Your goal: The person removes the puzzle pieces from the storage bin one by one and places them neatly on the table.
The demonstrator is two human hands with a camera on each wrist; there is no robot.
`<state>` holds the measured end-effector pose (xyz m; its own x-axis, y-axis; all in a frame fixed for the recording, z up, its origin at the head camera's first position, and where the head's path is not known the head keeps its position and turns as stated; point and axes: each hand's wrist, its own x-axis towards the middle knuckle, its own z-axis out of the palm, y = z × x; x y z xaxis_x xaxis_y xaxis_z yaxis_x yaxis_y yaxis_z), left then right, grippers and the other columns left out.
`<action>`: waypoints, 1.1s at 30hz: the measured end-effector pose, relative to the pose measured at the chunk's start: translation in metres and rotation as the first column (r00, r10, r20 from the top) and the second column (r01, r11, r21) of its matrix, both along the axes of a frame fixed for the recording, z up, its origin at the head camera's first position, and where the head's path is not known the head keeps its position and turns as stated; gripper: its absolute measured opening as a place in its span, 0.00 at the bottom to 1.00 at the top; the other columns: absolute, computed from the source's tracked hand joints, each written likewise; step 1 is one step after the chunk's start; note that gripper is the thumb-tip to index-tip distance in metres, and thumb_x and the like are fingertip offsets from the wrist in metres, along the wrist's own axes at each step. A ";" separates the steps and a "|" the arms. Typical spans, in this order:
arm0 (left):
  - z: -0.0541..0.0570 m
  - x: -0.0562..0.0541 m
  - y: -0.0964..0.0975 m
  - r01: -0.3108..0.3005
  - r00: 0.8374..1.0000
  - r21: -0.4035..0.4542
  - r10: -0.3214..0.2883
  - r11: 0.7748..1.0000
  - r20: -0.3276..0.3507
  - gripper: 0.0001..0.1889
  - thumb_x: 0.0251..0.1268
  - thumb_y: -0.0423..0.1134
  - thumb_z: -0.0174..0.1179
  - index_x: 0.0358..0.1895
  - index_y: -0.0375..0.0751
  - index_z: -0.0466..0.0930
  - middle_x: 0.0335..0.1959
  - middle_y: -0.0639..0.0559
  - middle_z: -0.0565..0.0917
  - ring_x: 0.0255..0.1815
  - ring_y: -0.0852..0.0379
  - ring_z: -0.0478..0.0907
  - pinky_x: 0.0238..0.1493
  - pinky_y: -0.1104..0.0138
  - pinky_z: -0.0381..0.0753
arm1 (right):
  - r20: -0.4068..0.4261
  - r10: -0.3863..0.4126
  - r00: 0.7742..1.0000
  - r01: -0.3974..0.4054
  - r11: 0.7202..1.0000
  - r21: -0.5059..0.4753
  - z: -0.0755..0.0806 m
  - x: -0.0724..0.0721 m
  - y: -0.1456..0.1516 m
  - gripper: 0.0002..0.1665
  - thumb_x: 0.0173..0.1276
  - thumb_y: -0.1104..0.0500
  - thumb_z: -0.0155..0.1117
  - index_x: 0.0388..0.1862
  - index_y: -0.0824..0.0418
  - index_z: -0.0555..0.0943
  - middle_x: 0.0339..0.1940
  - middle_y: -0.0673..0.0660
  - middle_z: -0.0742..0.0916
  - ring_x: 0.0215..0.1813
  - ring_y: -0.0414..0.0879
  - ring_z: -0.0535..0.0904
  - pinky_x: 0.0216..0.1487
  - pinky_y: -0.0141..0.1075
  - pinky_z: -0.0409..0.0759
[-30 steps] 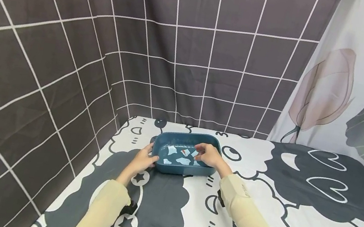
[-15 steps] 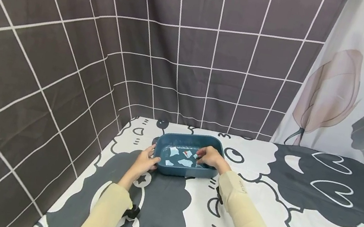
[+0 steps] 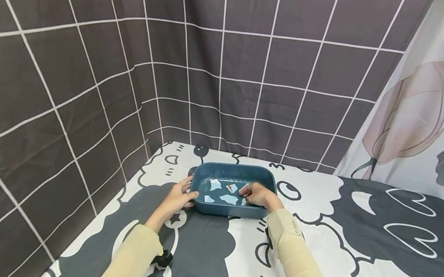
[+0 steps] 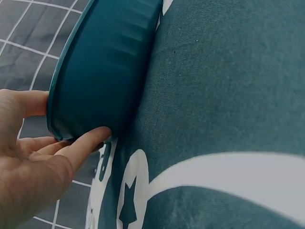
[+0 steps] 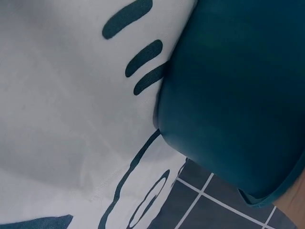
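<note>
in the head view, the teal basin lies before you, long axis running left-right; your right hand dips into its right end among pale scraps, fingers bent. left wrist: your left hand, fingers spread wide, touches the basin's left end. right wrist: the basin's wall hides those fingers; you cannot tell if they pinch anything.

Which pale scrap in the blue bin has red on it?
The red-marked scrap lies between the upper-left scrap and the right hand; the other scraps show no red where visible.
</note>
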<state>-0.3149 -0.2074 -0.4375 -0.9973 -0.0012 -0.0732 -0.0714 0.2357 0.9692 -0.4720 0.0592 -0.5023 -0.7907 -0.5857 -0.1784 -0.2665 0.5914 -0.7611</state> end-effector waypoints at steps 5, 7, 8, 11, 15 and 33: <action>-0.001 0.000 -0.002 -0.006 1.000 0.032 0.006 0.999 -0.008 0.34 0.70 0.29 0.52 0.76 0.31 0.50 0.73 0.26 0.60 0.65 0.31 0.72 0.57 0.50 0.84 | -0.042 -0.023 0.999 0.027 0.994 0.102 0.062 0.058 -0.011 0.24 0.53 0.79 0.48 0.47 0.72 0.82 0.40 0.62 0.85 0.41 0.45 0.76 0.43 0.29 0.81; 0.000 0.001 -0.003 -0.007 1.000 0.044 0.007 0.999 -0.012 0.34 0.69 0.28 0.53 0.76 0.31 0.50 0.72 0.25 0.60 0.65 0.31 0.72 0.57 0.50 0.84 | -0.079 0.008 0.997 0.000 0.995 0.102 0.062 0.057 -0.010 0.24 0.51 0.77 0.47 0.44 0.68 0.83 0.37 0.58 0.85 0.39 0.41 0.75 0.40 0.26 0.78; 0.000 0.001 -0.003 -0.007 1.000 0.046 0.008 0.999 -0.014 0.34 0.69 0.29 0.53 0.76 0.31 0.50 0.73 0.25 0.60 0.65 0.31 0.72 0.57 0.50 0.84 | -0.092 0.016 0.996 -0.006 0.994 0.106 0.060 0.055 -0.010 0.24 0.51 0.77 0.48 0.43 0.67 0.83 0.36 0.57 0.84 0.37 0.41 0.74 0.38 0.26 0.78; 0.001 0.002 -0.003 -0.011 1.000 0.056 0.012 0.998 -0.016 0.34 0.69 0.29 0.53 0.76 0.32 0.50 0.73 0.26 0.61 0.65 0.32 0.72 0.57 0.50 0.84 | -0.078 0.008 0.997 0.002 0.992 0.128 0.059 0.050 -0.012 0.23 0.49 0.77 0.50 0.40 0.64 0.84 0.34 0.54 0.83 0.37 0.42 0.75 0.38 0.28 0.78; 0.002 0.002 -0.004 -0.019 1.000 0.064 0.020 0.998 -0.022 0.34 0.69 0.28 0.53 0.76 0.32 0.50 0.72 0.27 0.62 0.65 0.32 0.73 0.57 0.50 0.84 | -0.069 -0.026 0.997 0.037 0.987 0.154 0.076 0.064 -0.016 0.22 0.47 0.78 0.51 0.40 0.69 0.84 0.34 0.57 0.84 0.36 0.44 0.75 0.36 0.27 0.75; -0.001 0.003 0.001 -0.022 1.000 0.064 0.023 0.998 -0.013 0.33 0.71 0.30 0.52 0.76 0.33 0.51 0.73 0.27 0.61 0.67 0.33 0.70 0.59 0.49 0.83 | -0.108 -0.021 0.994 0.031 0.995 0.097 0.035 0.036 -0.006 0.24 0.50 0.79 0.50 0.39 0.60 0.83 0.31 0.52 0.79 0.35 0.43 0.72 0.33 0.30 0.72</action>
